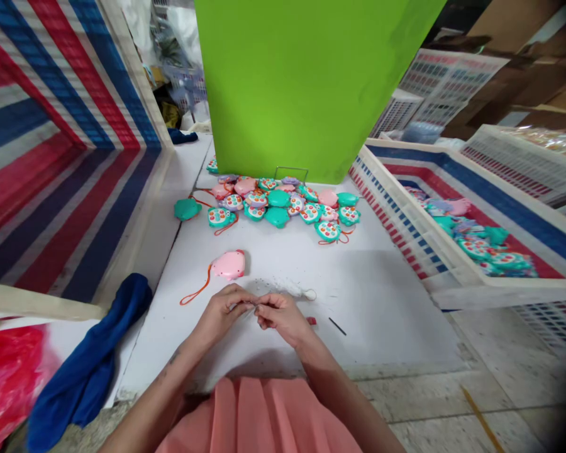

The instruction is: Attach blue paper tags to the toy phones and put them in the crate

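My left hand (227,313) and my right hand (282,319) meet fingertip to fingertip, low over the white tabletop (382,314). Both are closed in a pinch. Something thin lies between the fingertips, too small to make out. Just beyond my left hand lies a pink animal-shaped toy (229,265) with an orange cord loop (195,294). Past my right hand is a small pale tuft with a loop (309,294), among dark specks. A thin dark stick (337,326) and a small red piece (311,321) lie to the right of my right hand.
Several teal, pink and purple toys (278,199) are heaped before an upright green panel (302,82). At right, a white basket (453,280) holds more toys. A striped-lined crate (82,302) stands on its side at left, with a blue cloth (87,371) beside it.
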A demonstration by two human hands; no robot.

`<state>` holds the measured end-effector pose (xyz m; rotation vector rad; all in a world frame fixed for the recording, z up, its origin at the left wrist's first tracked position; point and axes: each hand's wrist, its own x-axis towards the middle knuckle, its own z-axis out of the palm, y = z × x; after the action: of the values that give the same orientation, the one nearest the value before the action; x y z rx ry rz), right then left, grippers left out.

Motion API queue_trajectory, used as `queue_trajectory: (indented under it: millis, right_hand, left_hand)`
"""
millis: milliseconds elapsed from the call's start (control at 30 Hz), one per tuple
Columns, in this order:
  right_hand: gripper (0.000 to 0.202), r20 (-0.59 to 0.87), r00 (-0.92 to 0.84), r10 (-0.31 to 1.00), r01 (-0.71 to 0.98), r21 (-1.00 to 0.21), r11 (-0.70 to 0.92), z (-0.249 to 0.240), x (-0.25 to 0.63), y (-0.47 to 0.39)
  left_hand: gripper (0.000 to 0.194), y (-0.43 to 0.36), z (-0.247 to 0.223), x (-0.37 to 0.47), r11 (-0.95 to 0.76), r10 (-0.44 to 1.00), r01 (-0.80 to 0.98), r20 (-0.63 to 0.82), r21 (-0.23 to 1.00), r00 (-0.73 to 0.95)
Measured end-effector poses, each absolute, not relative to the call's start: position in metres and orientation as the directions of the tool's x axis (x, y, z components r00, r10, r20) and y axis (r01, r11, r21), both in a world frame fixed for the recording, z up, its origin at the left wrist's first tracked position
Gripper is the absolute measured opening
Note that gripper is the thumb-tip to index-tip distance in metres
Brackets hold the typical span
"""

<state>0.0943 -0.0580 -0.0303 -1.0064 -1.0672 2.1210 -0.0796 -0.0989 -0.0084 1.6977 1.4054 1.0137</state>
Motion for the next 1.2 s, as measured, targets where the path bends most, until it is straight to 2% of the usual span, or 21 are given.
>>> queue_trajectory:
  millis: [100, 233, 467, 600, 700, 767, 800, 900, 967, 1000, 1100, 1200]
  right_hand:
    - [0.033, -0.357, -0.574, 0.737, -0.160, -0.833, -0.529, -0.033, 0.091, -0.061]
    - [0.040, -0.369, -0.567, 0.737, -0.146, -0.835, -0.530, -0.039, 0.091, -0.061]
    - [0.023, -0.278, -0.612, 0.741, 0.026, -0.943, -0.332, -0.032, 0.093, -0.056]
    - [0.020, -0.307, -0.600, 0.739, 0.041, -0.934, -0.355, -0.032, 0.092, -0.055]
    - [0.022, -0.330, -0.569, 0.754, 0.037, -0.925, -0.378, -0.031, 0.091, -0.054]
    - [0.023, -0.334, -0.547, 0.768, 0.034, -0.925, -0.378, -0.031, 0.091, -0.055]
    - [0.023, -0.336, -0.541, 0.771, 0.032, -0.924, -0.380, -0.031, 0.091, -0.055]
    - [0.024, -0.347, -0.521, 0.780, 0.020, -0.919, -0.395, -0.032, 0.092, -0.052]
    - [0.025, -0.331, -0.471, 0.818, 0.017, -0.930, -0.366, -0.034, 0.095, -0.047]
    - [0.025, -0.302, -0.422, 0.855, 0.020, -0.946, -0.325, -0.035, 0.096, -0.043]
    - [0.024, -0.131, -0.208, 0.969, 0.050, -0.991, -0.124, -0.032, 0.098, -0.029]
    - [0.021, 0.053, -0.032, 0.998, 0.071, -0.996, 0.055, -0.025, 0.090, -0.016]
  left_hand:
    - [0.014, -0.100, -0.006, -0.078, -0.247, 0.969, 0.495, 0.213, 0.833, 0.124]
    - [0.014, -0.102, -0.004, -0.079, -0.300, 0.954, 0.576, 0.239, 0.761, 0.181]
    - [0.016, -0.104, 0.001, -0.084, -0.249, 0.969, 0.617, 0.184, 0.746, 0.168]
    - [0.017, -0.091, -0.005, -0.104, -0.191, 0.979, 0.626, 0.190, 0.756, 0.070]
    - [0.029, -0.067, -0.015, -0.130, -0.038, 0.975, 0.715, 0.184, 0.699, -0.128]
    - [0.034, -0.048, -0.022, -0.145, 0.105, 0.968, 0.765, 0.112, 0.636, -0.225]
    - [0.039, -0.039, -0.025, -0.150, 0.159, 0.970, 0.781, 0.054, 0.604, -0.239]
    - [0.074, -0.021, -0.029, -0.153, 0.208, 0.978, 0.806, -0.094, 0.555, -0.187]
    - [0.088, -0.018, -0.030, -0.147, 0.177, 0.984, 0.785, -0.114, 0.594, -0.135]
    - [0.089, -0.019, -0.030, -0.143, 0.159, 0.987, 0.759, -0.102, 0.632, -0.122]
    - [0.069, -0.033, -0.026, -0.126, 0.141, 0.987, 0.653, -0.054, 0.744, -0.152]
    - [0.048, -0.054, -0.020, -0.103, 0.130, 0.983, 0.574, -0.028, 0.809, -0.182]
